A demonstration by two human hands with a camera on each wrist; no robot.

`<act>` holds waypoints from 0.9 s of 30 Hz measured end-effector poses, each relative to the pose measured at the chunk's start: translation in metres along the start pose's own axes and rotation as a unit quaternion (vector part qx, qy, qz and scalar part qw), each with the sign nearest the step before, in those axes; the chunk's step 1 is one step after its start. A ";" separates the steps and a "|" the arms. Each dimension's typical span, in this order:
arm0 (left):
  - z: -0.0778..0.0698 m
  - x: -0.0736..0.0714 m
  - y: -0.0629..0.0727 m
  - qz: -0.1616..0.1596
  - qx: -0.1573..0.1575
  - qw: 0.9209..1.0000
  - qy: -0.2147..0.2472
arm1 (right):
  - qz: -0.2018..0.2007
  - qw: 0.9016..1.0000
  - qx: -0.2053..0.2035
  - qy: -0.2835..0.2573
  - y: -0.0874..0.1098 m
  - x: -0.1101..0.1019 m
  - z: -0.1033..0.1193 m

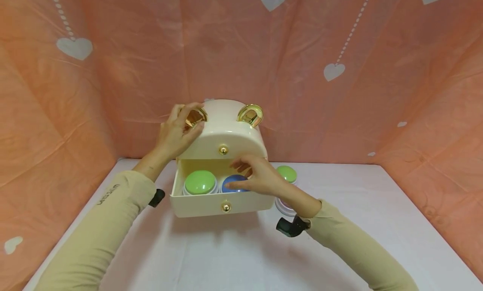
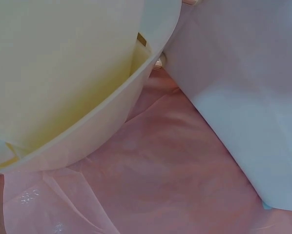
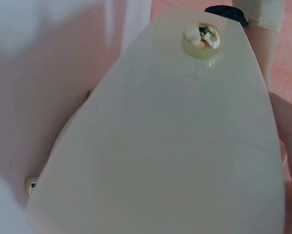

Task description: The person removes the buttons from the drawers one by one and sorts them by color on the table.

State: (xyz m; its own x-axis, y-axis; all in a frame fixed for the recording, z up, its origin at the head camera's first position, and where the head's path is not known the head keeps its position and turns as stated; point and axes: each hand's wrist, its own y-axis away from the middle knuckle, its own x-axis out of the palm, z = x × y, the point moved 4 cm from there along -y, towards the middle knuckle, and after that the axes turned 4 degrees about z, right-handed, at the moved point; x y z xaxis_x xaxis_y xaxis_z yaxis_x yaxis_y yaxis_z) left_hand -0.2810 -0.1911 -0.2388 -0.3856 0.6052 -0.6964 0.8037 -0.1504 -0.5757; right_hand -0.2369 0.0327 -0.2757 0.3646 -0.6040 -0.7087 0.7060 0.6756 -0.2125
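A cream two-drawer box (image 1: 226,133) with gold ears stands at the back of the table. Its lower drawer (image 1: 200,207) is pulled out. Inside sit a green-lidded round jar (image 1: 200,183) on the left and a blue-lidded jar (image 1: 232,183) on the right. My left hand (image 1: 177,129) holds the box at its left ear (image 1: 196,117), fingers above and thumb on the front side. Over the blue lid hovers my right hand (image 1: 260,175), thumb across the lid and fingers spread apart behind it. In the right wrist view the cream front with its gold knob (image 3: 201,40) fills the middle.
Right of the box, partly behind my right arm, are another green-lidded jar (image 1: 286,173) and a pinkish-purple round jar (image 1: 285,208). Orange cloth (image 1: 320,123) with white hearts walls the white table (image 1: 211,257) at the back and sides.
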 end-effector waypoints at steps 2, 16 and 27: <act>0.000 0.000 0.000 -0.001 0.001 1.000 -0.001 | 0.019 1.000 -0.002 0.020 -0.002 0.001 -0.001; 0.001 -0.001 0.000 -0.002 -0.002 1.000 -0.005 | 0.128 0.983 0.036 0.128 -0.011 -0.001 -0.008; 0.001 0.000 0.000 0.001 -0.004 1.000 -0.003 | 0.175 0.978 0.033 0.107 -0.014 0.001 -0.011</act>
State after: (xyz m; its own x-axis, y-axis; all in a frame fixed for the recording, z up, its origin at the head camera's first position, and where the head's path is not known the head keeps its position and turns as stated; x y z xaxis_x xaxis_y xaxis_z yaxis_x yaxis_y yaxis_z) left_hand -0.2815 -0.1918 -0.2387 -0.3869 0.6009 -0.6994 0.8078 -0.1449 -0.5714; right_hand -0.2530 0.0274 -0.2810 0.4604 -0.2326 -0.8567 0.6011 0.7918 0.1081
